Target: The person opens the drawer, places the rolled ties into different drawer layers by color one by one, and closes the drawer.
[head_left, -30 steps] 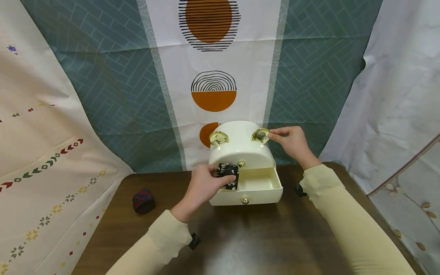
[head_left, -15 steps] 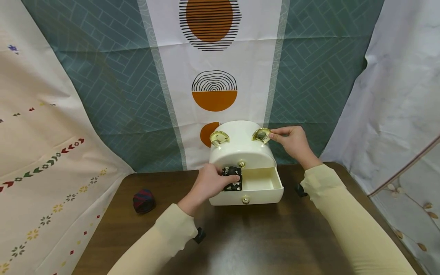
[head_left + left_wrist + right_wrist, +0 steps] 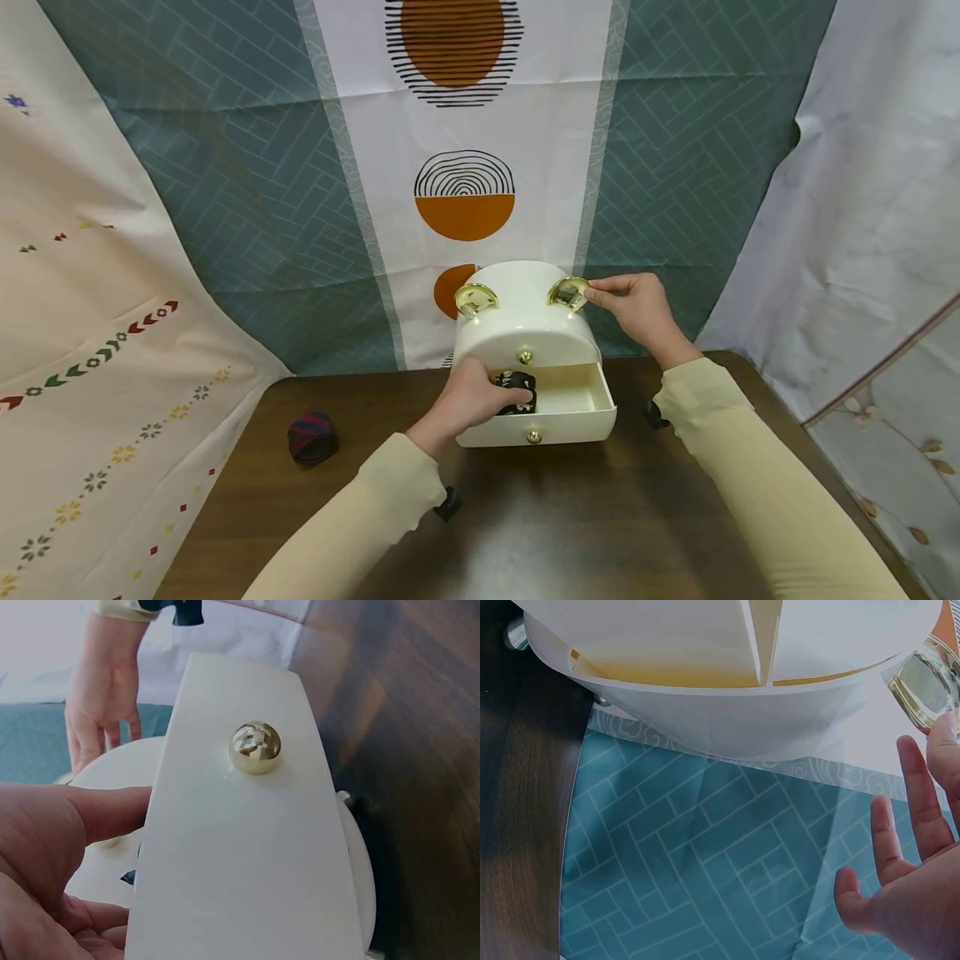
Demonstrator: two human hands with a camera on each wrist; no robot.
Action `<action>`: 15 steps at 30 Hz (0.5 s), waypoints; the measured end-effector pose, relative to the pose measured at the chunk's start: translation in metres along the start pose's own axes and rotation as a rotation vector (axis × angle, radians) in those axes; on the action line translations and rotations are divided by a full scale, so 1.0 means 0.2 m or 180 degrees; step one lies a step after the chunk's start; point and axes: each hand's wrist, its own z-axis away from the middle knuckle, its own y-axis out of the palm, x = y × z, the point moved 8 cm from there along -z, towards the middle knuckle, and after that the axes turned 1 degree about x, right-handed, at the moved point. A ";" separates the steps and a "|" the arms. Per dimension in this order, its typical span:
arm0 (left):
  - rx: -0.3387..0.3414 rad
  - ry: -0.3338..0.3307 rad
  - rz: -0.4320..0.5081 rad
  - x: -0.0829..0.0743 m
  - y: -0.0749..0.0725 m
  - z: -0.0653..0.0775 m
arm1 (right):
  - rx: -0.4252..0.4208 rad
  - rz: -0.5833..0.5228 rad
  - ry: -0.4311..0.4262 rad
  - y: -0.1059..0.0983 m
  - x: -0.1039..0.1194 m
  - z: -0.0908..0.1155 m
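Note:
A cream alarm-clock-shaped drawer box (image 3: 517, 317) stands at the back of the table, its lower drawer (image 3: 573, 429) pulled out. My left hand (image 3: 471, 396) reaches over the drawer's left part and grips a small black cloth roll with a white pattern (image 3: 517, 382), low inside the drawer. Only a dark scrap of the cloth roll (image 3: 129, 877) shows in the left wrist view, behind the drawer front (image 3: 240, 847). With thumb and fingertips, my right hand (image 3: 637, 308) pinches the box's right gold bell-shaped ear (image 3: 567, 292); its other fingers spread loosely in the right wrist view.
A rolled dark red and blue striped cloth (image 3: 312, 437) lies on the brown table (image 3: 540, 533) left of the box. Another gold ear (image 3: 476, 300) and an upper drawer knob (image 3: 526, 357) are on the box. Patterned curtains (image 3: 300, 208) hang behind and on both sides.
My left hand has moved right and slightly down with the black cloth roll, which now sits lower in the drawer. The right hand holds still at the gold ear.

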 end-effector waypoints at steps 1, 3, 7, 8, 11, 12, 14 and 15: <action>0.0026 -0.0005 -0.0016 0.00 0.01 -0.01 | 0.0010 -0.0006 -0.0001 0.00 0.00 0.00; 0.0079 -0.0064 -0.0068 0.00 0.02 -0.01 | 0.0015 -0.0003 0.0018 0.00 0.00 0.00; 0.0154 -0.0079 -0.0170 -0.01 0.06 -0.03 | -0.0003 -0.0010 0.0041 0.00 0.00 0.00; 0.0167 -0.0106 -0.0188 -0.01 0.07 -0.03 | -0.0010 -0.0007 0.0048 0.00 0.00 0.00; 0.0183 -0.0178 -0.0251 -0.01 0.09 -0.04 | -0.0004 -0.0007 0.0046 0.00 0.00 0.00; 0.0195 -0.0205 -0.0263 -0.01 0.09 -0.05 | 0.0001 -0.0003 0.0047 0.00 0.00 0.00; 0.0211 -0.0282 -0.0304 0.00 0.10 -0.05 | 0.0004 -0.0007 0.0053 0.00 0.00 0.00; 0.0216 -0.0300 -0.0317 0.00 0.11 -0.05 | 0.0005 -0.0009 0.0049 0.01 0.00 0.00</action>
